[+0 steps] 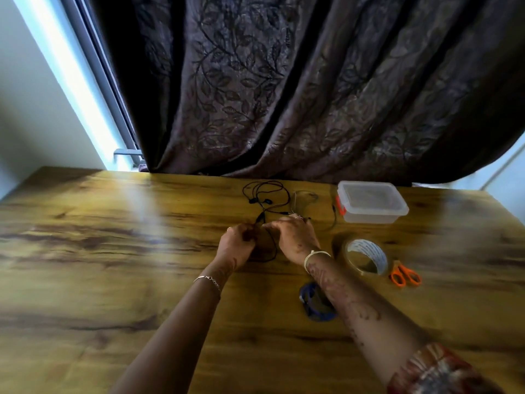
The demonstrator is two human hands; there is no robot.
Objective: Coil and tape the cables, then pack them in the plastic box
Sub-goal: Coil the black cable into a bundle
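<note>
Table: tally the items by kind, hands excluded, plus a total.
Loose cables: 2 that I can tell, black earphone cable and pale cable
Blue coiled bundle: 1, probably a cable, partly under the forearm
Plastic box: 1
Tape roll: 1
Orange scissors: 1
Total: 6
</note>
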